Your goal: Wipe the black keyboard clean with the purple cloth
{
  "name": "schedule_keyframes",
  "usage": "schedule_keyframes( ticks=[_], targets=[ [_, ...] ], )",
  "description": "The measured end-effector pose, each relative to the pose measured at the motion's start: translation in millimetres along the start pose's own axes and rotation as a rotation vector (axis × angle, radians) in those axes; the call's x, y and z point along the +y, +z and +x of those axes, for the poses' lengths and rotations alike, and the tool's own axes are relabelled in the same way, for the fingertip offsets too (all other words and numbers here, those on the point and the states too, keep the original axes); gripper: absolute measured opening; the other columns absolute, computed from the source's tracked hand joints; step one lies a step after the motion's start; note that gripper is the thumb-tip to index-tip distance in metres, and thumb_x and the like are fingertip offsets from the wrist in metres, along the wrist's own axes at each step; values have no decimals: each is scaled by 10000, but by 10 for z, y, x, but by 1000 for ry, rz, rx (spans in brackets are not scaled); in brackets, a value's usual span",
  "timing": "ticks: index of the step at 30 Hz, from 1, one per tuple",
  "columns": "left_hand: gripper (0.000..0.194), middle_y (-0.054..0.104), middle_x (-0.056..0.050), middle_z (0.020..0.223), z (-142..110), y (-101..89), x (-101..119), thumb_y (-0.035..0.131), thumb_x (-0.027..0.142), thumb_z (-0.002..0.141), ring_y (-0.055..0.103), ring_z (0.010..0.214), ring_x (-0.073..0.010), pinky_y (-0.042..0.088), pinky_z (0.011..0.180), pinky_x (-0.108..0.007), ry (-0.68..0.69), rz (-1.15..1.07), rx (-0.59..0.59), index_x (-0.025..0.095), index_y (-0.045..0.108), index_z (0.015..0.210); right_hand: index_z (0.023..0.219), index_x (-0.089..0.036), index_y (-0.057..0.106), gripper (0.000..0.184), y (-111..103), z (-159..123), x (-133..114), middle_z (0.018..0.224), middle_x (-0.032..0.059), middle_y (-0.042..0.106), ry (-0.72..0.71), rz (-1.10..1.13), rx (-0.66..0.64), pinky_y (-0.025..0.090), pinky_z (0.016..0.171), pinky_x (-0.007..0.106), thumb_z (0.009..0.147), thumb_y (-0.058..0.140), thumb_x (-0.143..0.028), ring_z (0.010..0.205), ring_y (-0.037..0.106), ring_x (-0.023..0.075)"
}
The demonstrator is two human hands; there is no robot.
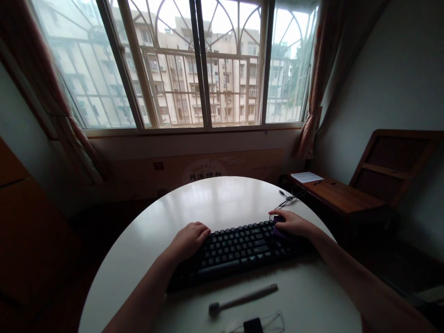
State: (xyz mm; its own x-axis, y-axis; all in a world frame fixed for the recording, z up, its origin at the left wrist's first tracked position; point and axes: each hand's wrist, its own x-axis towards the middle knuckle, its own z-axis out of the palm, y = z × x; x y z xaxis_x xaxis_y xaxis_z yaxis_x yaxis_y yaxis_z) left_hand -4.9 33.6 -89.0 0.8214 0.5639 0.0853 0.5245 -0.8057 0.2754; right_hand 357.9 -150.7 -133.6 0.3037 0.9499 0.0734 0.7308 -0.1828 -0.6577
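A black keyboard [239,247] lies slightly slanted on the white round table. My left hand [190,238] is closed over its upper left end, the thumb along the edge and the other fingers curled. At the right end, my right hand [293,224] presses a purple cloth [280,231] onto the keys, with the index finger stretched toward the far edge. Part of the cloth is hidden under the palm. In front of the keyboard lies a grey toothbrush [244,299], its bristled head to the left. Nearer me is a wire tool with a black handle [253,325], cut off by the frame.
A black cable [287,200] lies coiled beyond my right hand on the white table [215,196]. To the right stands a wooden bench [350,196] with a sheet of paper [307,177] on it. A barred window and curtains are at the back.
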Motion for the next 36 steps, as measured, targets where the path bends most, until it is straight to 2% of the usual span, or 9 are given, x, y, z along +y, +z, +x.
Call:
schedule_keyframes(
  ticks=[5, 11, 18, 23, 29, 36],
  targets=[
    [439, 662, -71, 1117, -7, -9, 1, 336, 445, 943, 569, 1045, -242, 416, 922, -334, 16, -4, 2, 222, 711, 995, 1287, -195, 595, 607, -60, -30, -18, 1308, 88, 558, -23, 19, -76, 382, 1047, 367, 682, 590, -248, 1187, 516, 259],
    [442, 663, -69, 1108, -18, -30, 20, 329, 448, 944, 574, 1042, -246, 425, 905, -343, 15, -2, 0, 226, 708, 993, 1321, -199, 566, 647, -69, -38, -28, 1326, 97, 540, -6, 45, -87, 371, 1053, 385, 678, 596, -259, 1192, 506, 274],
    [448, 669, -71, 1094, -13, -18, 18, 326, 448, 943, 579, 1031, -245, 424, 910, -342, 25, 8, -1, 220, 710, 985, 1379, -195, 497, 708, -30, -34, -77, 1195, 92, 589, 70, 99, -51, 452, 913, 323, 680, 599, -246, 981, 591, 219],
    [449, 668, -75, 1112, -23, -21, 18, 327, 446, 942, 573, 1050, -253, 425, 907, -350, 17, 5, 1, 219, 710, 998, 1392, -190, 478, 716, -28, -62, -134, 1156, 85, 598, 63, 110, -13, 463, 865, 291, 686, 589, -229, 943, 594, 201],
    [446, 667, -73, 1114, -17, -18, 14, 328, 444, 943, 574, 1050, -246, 419, 915, -335, 18, 11, -1, 218, 708, 997, 1381, -190, 487, 687, -13, -46, -115, 1183, 89, 597, 60, 110, 21, 477, 870, 301, 703, 587, -235, 973, 599, 207],
    [443, 665, -70, 1129, -6, -32, 16, 331, 449, 936, 572, 1068, -256, 430, 911, -347, 9, -3, -4, 226, 709, 1000, 1272, -188, 592, 564, -124, -23, 33, 1257, 97, 595, 37, 171, -27, 433, 991, 367, 738, 645, -360, 1149, 553, 266]
  ],
)
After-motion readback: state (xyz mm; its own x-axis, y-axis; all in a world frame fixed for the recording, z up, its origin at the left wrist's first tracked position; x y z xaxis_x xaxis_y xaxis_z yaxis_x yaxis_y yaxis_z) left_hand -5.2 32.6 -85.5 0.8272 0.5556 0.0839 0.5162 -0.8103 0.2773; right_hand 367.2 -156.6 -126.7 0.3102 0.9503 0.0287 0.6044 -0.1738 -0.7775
